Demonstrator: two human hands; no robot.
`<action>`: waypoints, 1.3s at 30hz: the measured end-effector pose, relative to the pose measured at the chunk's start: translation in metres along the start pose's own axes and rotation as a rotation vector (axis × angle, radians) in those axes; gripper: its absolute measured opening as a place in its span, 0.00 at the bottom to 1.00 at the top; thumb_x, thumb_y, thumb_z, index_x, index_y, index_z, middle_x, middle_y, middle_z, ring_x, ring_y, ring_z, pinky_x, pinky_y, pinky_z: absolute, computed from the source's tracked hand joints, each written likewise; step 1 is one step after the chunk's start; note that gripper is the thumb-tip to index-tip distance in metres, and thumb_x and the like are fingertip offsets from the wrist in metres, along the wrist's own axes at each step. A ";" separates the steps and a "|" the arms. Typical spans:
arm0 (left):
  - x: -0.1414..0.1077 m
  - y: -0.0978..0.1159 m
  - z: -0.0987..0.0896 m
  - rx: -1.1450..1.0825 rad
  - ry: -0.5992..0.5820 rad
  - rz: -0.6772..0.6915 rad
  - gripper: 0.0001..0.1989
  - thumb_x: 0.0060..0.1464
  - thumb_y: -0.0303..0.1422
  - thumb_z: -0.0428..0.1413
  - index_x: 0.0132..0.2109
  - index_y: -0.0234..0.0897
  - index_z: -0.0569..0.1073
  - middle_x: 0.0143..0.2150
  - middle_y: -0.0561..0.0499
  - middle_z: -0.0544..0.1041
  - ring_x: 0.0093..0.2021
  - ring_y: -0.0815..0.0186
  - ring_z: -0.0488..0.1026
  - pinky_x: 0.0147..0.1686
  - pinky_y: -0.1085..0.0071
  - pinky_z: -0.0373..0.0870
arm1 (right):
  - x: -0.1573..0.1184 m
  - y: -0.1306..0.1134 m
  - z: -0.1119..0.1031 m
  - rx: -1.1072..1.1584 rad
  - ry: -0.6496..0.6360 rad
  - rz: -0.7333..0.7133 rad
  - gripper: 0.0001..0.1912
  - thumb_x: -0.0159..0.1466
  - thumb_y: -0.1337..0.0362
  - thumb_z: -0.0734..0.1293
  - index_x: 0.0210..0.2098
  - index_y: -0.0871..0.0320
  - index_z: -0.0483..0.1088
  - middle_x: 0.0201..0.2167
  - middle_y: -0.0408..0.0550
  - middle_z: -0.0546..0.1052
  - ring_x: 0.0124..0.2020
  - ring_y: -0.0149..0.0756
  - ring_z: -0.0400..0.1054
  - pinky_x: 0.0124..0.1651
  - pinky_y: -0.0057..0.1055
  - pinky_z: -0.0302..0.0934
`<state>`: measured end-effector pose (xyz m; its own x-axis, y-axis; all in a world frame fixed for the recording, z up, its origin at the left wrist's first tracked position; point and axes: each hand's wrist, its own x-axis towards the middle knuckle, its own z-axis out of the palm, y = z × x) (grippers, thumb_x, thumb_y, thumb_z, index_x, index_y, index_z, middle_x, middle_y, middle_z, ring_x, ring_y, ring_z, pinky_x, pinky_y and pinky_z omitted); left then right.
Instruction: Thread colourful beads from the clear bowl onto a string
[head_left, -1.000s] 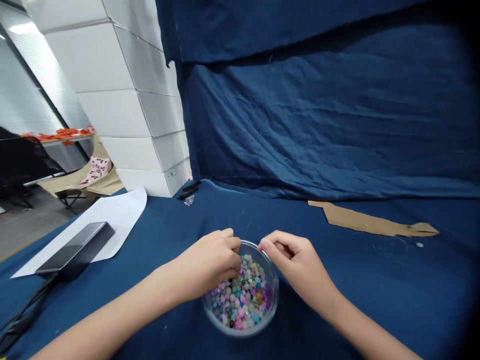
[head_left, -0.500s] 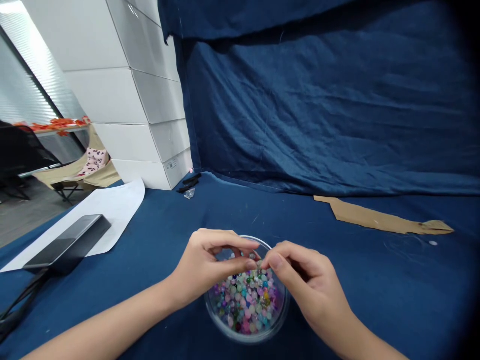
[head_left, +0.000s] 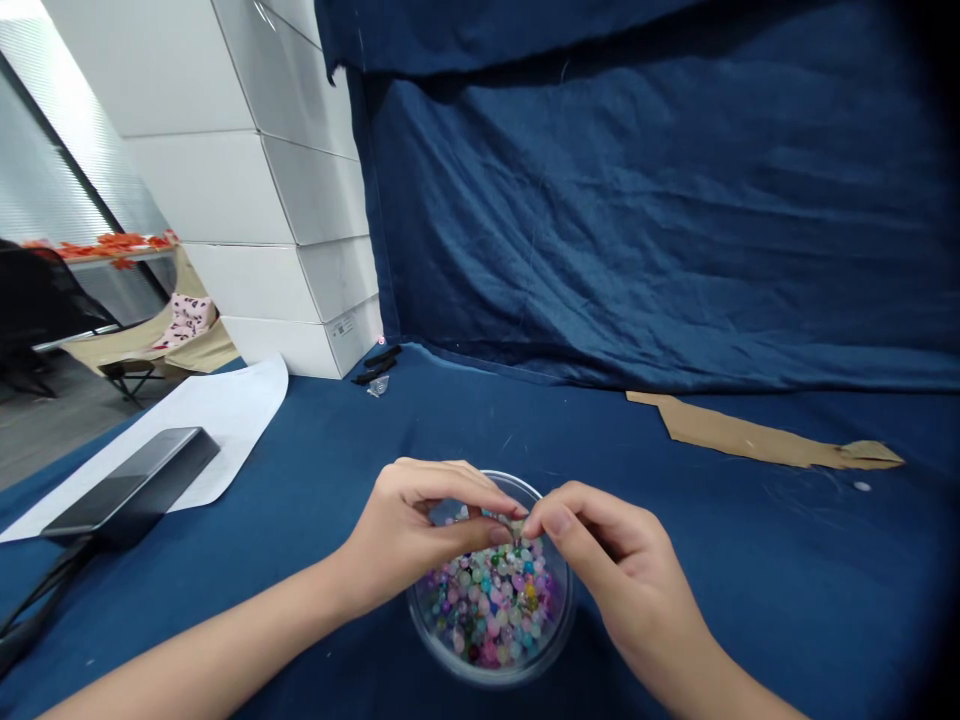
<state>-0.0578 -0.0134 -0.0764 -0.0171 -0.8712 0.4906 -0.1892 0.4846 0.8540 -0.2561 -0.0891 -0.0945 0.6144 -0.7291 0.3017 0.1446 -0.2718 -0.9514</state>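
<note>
A clear round bowl (head_left: 491, 675) full of small multicoloured beads (head_left: 495, 605) stands on the blue cloth in front of me. Over its far half, my left hand (head_left: 435, 520) pinches a small pale bead (head_left: 517, 527) between thumb and fingertips. My right hand (head_left: 615, 550) meets it from the right, thumb and index finger pressed together beside that bead. What the right fingertips hold is too small to make out. Both hands hide part of the bowl's far rim.
White boxes (head_left: 277, 280) are stacked at the back left. Nearer lie a white sheet (head_left: 247, 420) and a dark device (head_left: 135, 485) with a cable. A torn cardboard strip (head_left: 750, 437) lies at right, near fine clear thread and a small white disc (head_left: 862, 486). Blue cloth (head_left: 637, 220) hangs behind.
My left fingertips have closed in on the small pale bead by the right fingertips. My right hand has hardly moved. The whole view has shifted very slightly.
</note>
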 end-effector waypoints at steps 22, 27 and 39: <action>0.001 0.002 -0.001 0.058 0.017 0.027 0.12 0.51 0.22 0.71 0.42 0.42 0.87 0.37 0.48 0.83 0.37 0.64 0.79 0.38 0.70 0.76 | 0.003 -0.001 -0.002 0.021 -0.063 0.058 0.21 0.71 0.46 0.67 0.32 0.54 0.79 0.29 0.47 0.74 0.32 0.37 0.63 0.27 0.28 0.52; 0.002 0.001 -0.001 0.056 0.019 0.015 0.12 0.51 0.22 0.71 0.42 0.43 0.87 0.36 0.48 0.83 0.37 0.64 0.79 0.38 0.69 0.76 | 0.002 -0.001 -0.001 0.020 -0.054 0.050 0.20 0.71 0.47 0.67 0.33 0.54 0.79 0.29 0.48 0.75 0.32 0.37 0.64 0.27 0.28 0.52; 0.001 0.001 -0.002 0.034 0.026 0.017 0.13 0.51 0.22 0.71 0.42 0.44 0.87 0.37 0.48 0.83 0.37 0.64 0.79 0.38 0.69 0.76 | 0.004 0.000 0.000 -0.018 -0.040 0.043 0.20 0.71 0.47 0.67 0.31 0.55 0.78 0.27 0.46 0.73 0.29 0.35 0.61 0.25 0.27 0.52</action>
<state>-0.0565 -0.0132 -0.0745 0.0050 -0.8604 0.5096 -0.2221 0.4959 0.8395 -0.2543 -0.0918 -0.0931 0.6505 -0.7147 0.2571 0.1033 -0.2522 -0.9622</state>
